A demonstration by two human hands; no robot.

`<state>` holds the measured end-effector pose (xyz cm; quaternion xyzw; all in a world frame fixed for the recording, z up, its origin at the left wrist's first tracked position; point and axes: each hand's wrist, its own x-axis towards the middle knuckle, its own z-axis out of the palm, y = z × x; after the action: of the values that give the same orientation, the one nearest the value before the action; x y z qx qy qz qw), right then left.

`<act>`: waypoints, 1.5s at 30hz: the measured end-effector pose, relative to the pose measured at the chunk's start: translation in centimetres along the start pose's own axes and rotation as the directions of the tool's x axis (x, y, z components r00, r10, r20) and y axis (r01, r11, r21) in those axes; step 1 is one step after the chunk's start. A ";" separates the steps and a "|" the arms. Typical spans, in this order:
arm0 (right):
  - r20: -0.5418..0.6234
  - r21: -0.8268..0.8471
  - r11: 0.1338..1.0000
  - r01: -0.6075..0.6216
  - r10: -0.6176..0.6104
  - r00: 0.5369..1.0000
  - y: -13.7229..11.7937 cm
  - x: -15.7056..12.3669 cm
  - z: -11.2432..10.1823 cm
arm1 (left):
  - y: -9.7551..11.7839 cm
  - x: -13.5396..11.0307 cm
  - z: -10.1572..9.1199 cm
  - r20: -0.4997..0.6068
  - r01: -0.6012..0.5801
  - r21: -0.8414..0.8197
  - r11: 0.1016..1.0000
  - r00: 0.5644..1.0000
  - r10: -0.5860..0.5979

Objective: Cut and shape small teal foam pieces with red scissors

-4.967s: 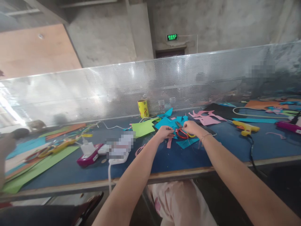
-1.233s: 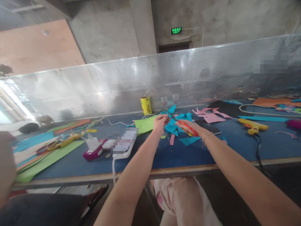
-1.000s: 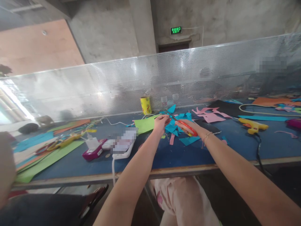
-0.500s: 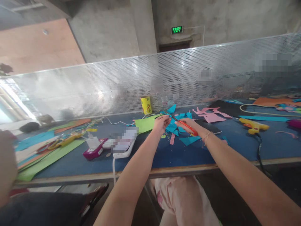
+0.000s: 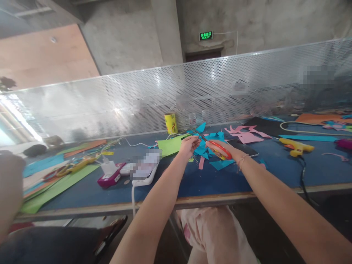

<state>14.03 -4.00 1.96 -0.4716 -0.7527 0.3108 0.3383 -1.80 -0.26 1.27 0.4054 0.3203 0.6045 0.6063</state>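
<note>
My right hand (image 5: 217, 146) is closed around the red handles of a pair of scissors (image 5: 226, 151). Yellow shows inside the handle loops, and the dark blades (image 5: 202, 135) point up and left toward my other hand. My left hand (image 5: 190, 143) has its fingertips pinched together close beside the blades. Whatever sits in that pinch is too small to make out. Cut pieces of blue paper (image 5: 217, 165) lie behind and under both hands. A green sheet of paper (image 5: 169, 146) lies just left of my left hand.
Pink paper cutouts (image 5: 249, 136) and a yellow glue gun (image 5: 297, 146) lie to the right. On the left are a white phone-like device (image 5: 148, 165), a magenta power strip (image 5: 110, 179) and coloured sheets (image 5: 60, 187). A yellow roll (image 5: 171, 123) stands by the perforated metal screen (image 5: 123, 99).
The scissor handles have turned or spread slightly, so their loops show more. My left hand stays almost in place. At the far left, another person's arm has shifted a little.
</note>
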 end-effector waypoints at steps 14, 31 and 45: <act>-0.386 -0.494 0.820 -0.288 0.090 0.918 2.4 1.5 -1.2 | -0.2 0.0 0.3 -0.016 -0.154 0.052 0.987 0.988 0.155; -0.207 -0.057 0.978 0.201 -0.209 0.956 1.8 2.1 -0.5 | -1.0 -0.1 0.2 0.165 -0.142 0.398 0.906 0.983 0.082; -0.178 0.078 0.996 0.045 -0.030 0.984 2.3 2.0 -0.9 | -1.1 0.2 -0.3 0.431 -0.446 0.789 0.422 0.892 0.136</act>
<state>15.25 -1.14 1.08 -0.4688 -0.7152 0.2919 0.4284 -1.51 0.01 0.17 0.7928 0.4092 0.3829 0.2397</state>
